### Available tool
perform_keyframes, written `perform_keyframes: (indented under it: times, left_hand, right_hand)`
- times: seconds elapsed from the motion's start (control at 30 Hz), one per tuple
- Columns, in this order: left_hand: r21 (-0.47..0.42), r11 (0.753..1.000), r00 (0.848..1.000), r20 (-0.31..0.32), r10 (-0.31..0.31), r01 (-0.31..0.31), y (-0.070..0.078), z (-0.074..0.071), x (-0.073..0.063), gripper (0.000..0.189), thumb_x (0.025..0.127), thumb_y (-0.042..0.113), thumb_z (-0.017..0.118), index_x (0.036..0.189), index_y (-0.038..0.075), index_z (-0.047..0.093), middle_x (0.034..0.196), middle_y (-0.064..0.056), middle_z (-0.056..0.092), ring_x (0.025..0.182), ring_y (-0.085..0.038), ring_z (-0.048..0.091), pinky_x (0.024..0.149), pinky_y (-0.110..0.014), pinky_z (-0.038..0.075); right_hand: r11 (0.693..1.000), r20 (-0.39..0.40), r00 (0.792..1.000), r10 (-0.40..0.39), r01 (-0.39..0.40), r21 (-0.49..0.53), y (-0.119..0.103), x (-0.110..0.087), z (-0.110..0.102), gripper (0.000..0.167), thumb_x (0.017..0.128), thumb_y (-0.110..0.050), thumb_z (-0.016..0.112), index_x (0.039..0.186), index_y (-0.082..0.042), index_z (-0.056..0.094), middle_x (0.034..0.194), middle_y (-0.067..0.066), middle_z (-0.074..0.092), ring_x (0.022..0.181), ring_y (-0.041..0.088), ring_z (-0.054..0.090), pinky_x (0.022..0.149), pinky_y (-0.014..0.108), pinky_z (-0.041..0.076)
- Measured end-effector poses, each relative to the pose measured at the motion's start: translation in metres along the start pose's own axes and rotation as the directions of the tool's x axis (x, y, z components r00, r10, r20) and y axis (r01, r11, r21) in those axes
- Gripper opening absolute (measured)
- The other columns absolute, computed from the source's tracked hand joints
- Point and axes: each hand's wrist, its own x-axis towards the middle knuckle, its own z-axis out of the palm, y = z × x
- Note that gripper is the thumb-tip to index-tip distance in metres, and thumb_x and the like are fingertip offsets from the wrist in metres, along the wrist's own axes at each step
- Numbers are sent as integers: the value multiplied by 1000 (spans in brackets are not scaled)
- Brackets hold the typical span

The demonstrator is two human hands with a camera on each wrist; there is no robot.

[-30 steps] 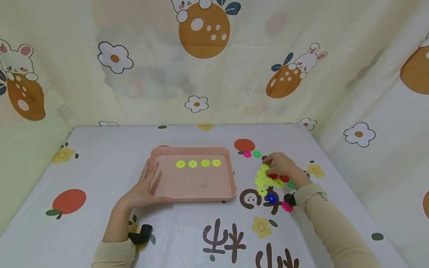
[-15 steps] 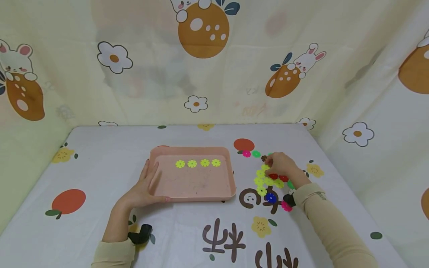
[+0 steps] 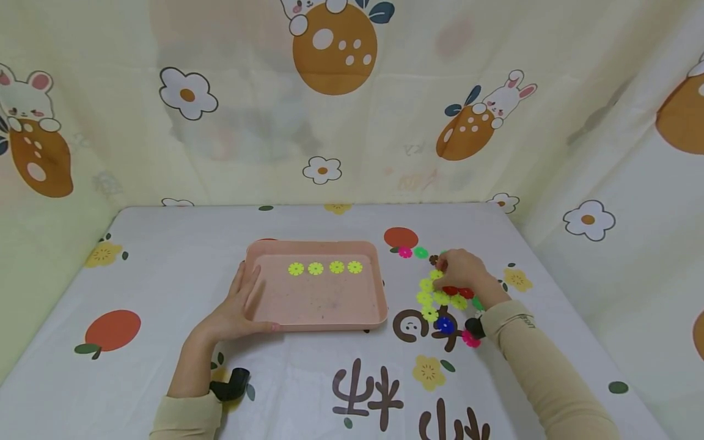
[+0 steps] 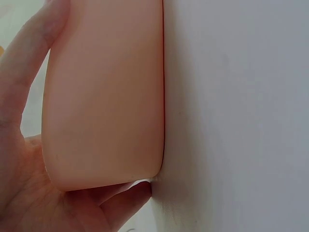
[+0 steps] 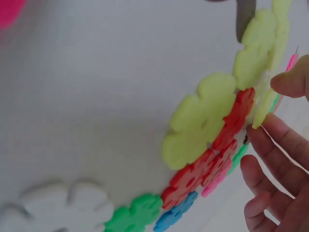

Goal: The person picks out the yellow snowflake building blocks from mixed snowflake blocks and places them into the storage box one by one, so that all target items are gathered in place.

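Note:
My left hand (image 3: 233, 311) holds the near left corner of a shallow pink tray (image 3: 330, 311), thumb along its front wall and fingers spread at its left side. Inside the tray, several yellow flower-shaped discs (image 3: 316, 269) lie in a row towards the back. To the right, my right hand (image 3: 462, 272) is at a loose pile of such plastic discs. Between thumb and index finger it pinches a tilted yellow flower-shaped disc (image 5: 263, 108), while the other fingers curl loosely. Yellow discs (image 5: 200, 121) and red discs (image 5: 188, 179) lie beside the fingertips.
Around the pile lie a blue disc (image 3: 445, 325), pink discs (image 3: 405, 252), a green disc (image 3: 421, 253) and a white disc (image 5: 67, 205). A printed white cloth (image 3: 297, 385) covers the table, and a patterned curtain (image 3: 247, 140) hangs behind it.
My right hand's fingertips shift very slightly among the yellow discs at the pile. The left hand, the tray and the row of discs stay where they were.

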Motion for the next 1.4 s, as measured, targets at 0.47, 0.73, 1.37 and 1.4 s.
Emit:
perform_keyframes:
  times: [0.47, 0.73, 1.37, 1.4]
  left_hand:
    - [-6, 1000, 1000, 2, 9, -9, -1, -1, 0, 122, 63, 50, 79, 148, 22, -4, 149, -10, -23, 136, -41, -5, 99, -65, 17]
    - [-18, 1000, 1000, 1, 0, 0, 1, -2, 0, 122, 62, 50, 79, 148, 19, -2, 149, -11, -22, 135, -41, -5, 98, -65, 18]
    - [-24, 1000, 1000, 6, 0, 0, 2, -2, -1, 122, 62, 50, 79, 148, 22, -3, 149, -11, -22, 136, -40, -7, 98, -65, 17]
    - [-24, 1000, 1000, 6, -1, 1, 2, -2, -1, 122, 62, 50, 79, 148, 22, -3, 149, -11, -22, 136, -40, -7, 98, -66, 17]
  right_hand:
    - [989, -133, 986, -103, 116, 92, -4, -6, -1, 36, 69, -33, 78, 88, -5, 64, 81, 3, 62, 75, 21, 54, 70, 36, 48]
    - [980, -161, 977, -142, 161, 114, -17, -10, -7, 36, 69, -32, 79, 90, -4, 67, 81, 3, 64, 76, 20, 55, 72, 37, 50]
    - [956, -188, 947, -261, 281, 85, -63, -19, -16, 26, 72, -25, 76, 88, -6, 69, 82, 2, 65, 66, 15, 52, 59, 26, 46]
    - [953, -190, 944, -269, 290, 86, -65, -20, -15, 26, 72, -25, 76, 88, -6, 69, 82, 2, 65, 65, 15, 52, 58, 26, 45]
